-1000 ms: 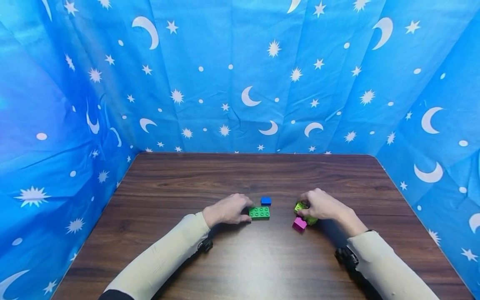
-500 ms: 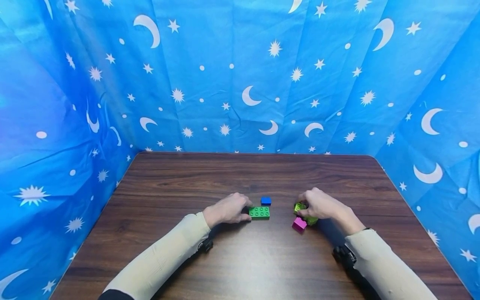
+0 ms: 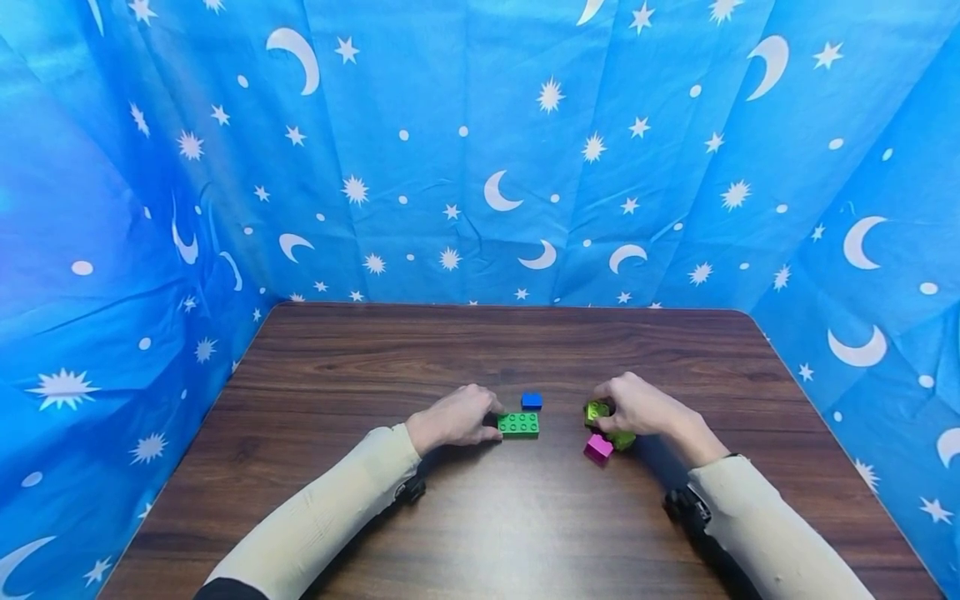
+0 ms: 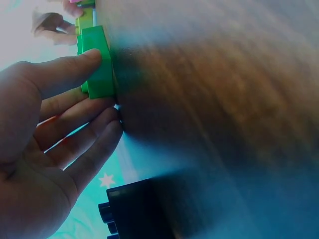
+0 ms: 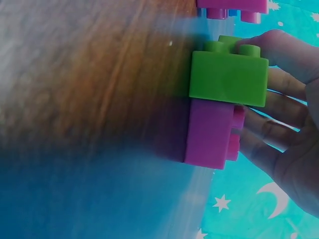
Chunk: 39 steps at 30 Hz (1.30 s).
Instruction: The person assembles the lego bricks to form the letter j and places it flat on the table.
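Blue cloth (image 3: 450, 92) is hanging at the back and along both sides, showing white moons, stars, starbursts and dots across its creases. In front of it, a dark brown wood-grain table (image 3: 360, 346) with rounded far corners is standing, and a pale patch of light (image 3: 513, 517) is gleaming on its near middle.

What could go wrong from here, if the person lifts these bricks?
The left hand holds the green brick by one end, so it might swivel or slip when lifted. It might also bump the blue brick, which sits just behind.

The right hand works in a crowd: a magenta brick lies close in front of the lime brick it appears to pinch, and could get knocked.
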Available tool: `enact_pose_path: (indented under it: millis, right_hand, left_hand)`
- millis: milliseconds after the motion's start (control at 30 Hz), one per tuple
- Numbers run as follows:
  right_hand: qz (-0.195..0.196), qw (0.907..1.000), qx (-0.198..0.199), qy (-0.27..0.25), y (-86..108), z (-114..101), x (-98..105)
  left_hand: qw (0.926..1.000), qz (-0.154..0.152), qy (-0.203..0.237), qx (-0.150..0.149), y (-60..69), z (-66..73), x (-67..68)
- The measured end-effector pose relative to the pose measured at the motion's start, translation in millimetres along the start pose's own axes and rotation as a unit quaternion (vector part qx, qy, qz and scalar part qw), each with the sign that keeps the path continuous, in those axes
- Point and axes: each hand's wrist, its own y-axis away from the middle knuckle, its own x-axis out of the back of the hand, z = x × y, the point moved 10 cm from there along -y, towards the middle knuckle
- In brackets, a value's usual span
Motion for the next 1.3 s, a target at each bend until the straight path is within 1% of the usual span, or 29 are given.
enact_pose_path:
  millis: [200,300,433,667,800,967,1300]
  right_hand:
    - [0.001,1.0000,0.008,0.003,-3.1,-3,0]
    - [-0.001,1.0000,0.007,-0.001,-4.9,-3,0]
    - [0.003,0.9998,0.017,0.003,-7.4,-7,2]
    - [0.014,0.9998,0.014,0.007,-11.3,-17,6]
    - [0.023,0.9995,0.017,0.012,-14.2,-23,9]
    - [0.022,0.9995,0.021,0.013,-18.4,-30,7]
    - [0.024,0.9978,0.061,0.011,-27.2,-49,6]
  left_hand:
    - [0.9998,-0.004,0.007,0.016,0.8,-2.5,-1.3]
    - [0.9997,-0.002,0.009,0.021,0.6,-3.3,-1.0]
    - [0.9995,-0.001,0.014,0.027,-0.6,-4.9,-1.0]
    - [0.9993,-0.001,0.016,0.033,-1.2,-5.3,-0.3]
    - [0.9994,-0.003,0.013,0.032,-1.3,-6.4,-1.2]
    - [0.9996,-0.002,0.009,0.028,-1.2,-6.6,-1.8]
    - [0.9996,0.003,0.008,0.027,-0.5,-4.2,-1.1]
